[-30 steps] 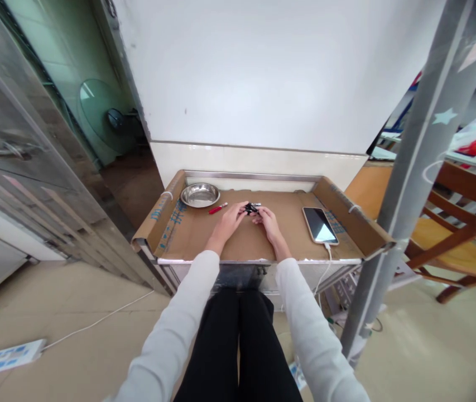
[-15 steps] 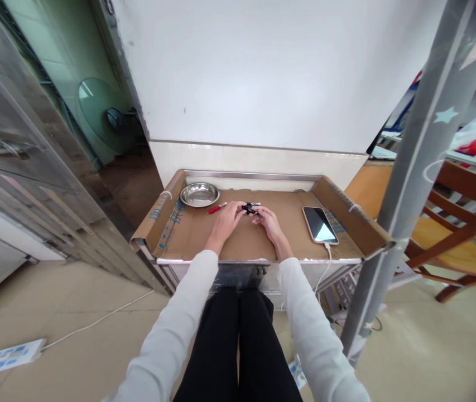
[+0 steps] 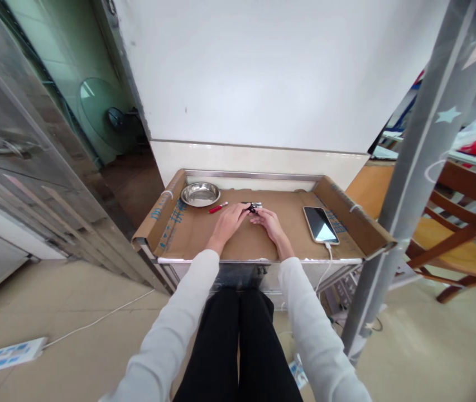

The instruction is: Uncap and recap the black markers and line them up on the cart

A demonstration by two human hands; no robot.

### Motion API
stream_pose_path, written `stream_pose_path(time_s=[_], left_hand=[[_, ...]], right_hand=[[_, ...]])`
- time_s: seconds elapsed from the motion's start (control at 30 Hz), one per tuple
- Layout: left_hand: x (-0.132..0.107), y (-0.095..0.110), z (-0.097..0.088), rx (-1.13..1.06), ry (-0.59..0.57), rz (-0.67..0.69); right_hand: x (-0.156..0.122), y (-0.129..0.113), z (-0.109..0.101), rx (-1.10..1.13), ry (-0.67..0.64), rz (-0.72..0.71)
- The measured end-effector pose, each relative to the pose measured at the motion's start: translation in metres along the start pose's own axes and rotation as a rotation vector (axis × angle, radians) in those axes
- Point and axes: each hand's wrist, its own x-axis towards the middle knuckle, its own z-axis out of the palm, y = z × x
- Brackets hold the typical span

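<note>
A small black object with silvery parts [image 3: 254,207] is between my two hands, above the cardboard-covered surface. Its exact kind is too small to make out. My left hand [image 3: 230,222] has its fingers closed on the left side of it. From the right, the fingertips of my right hand [image 3: 270,222] pinch the same object. To the left, a small red-handled item with a silvery tip [image 3: 217,208] lies on the cardboard [image 3: 254,243]. A shallow round metal dish [image 3: 200,195] stands at the back left.
A smartphone [image 3: 320,224] with a white cable [image 3: 328,255] plugged in lies at the right. Folded cardboard sides [image 3: 349,215] border the surface left and right. A grey post [image 3: 407,178] and a wooden chair [image 3: 464,223] stand to the right. A white wall panel rises behind.
My fingers have shifted slightly around the black object, and the left hand covers more of its left side. The dish, red-handled item and phone stay in place.
</note>
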Motion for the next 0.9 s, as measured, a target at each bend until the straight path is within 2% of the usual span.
stream_pose_path(time_s=[0.17, 0.3, 0.43, 0.57, 0.67, 0.8, 0.9], left_hand=[[-0.0012, 0.0006, -0.0029, 0.009, 0.086, -0.033], [-0.0010, 0.0022, -0.0023, 0.002, -0.022, 0.001], [-0.0007, 0.0036, -0.0026, 0.024, 0.008, -0.080], [-0.0010, 0.0055, -0.0044, 0.008, -0.060, -0.062], [-0.0016, 0.0070, -0.0052, 0.021, 0.003, -0.133], [-0.0014, 0.0085, -0.0043, 0.000, -0.125, -0.115], [-0.0014, 0.0082, -0.0037, 0.000, -0.091, -0.156]], right_hand=[[-0.0030, -0.0030, 0.0017, 0.011, -0.037, -0.001], [-0.0031, -0.0051, 0.0030, 0.057, -0.010, 0.004], [-0.0023, -0.0052, 0.0021, 0.053, 0.006, 0.008], [-0.0020, -0.0030, 0.0005, 0.007, 0.001, 0.002], [-0.0014, -0.0013, -0.0002, 0.014, 0.010, 0.001], [-0.0008, -0.0007, -0.0012, 0.050, 0.005, -0.024], [-0.0010, -0.0009, -0.0016, 0.042, -0.009, -0.021]])
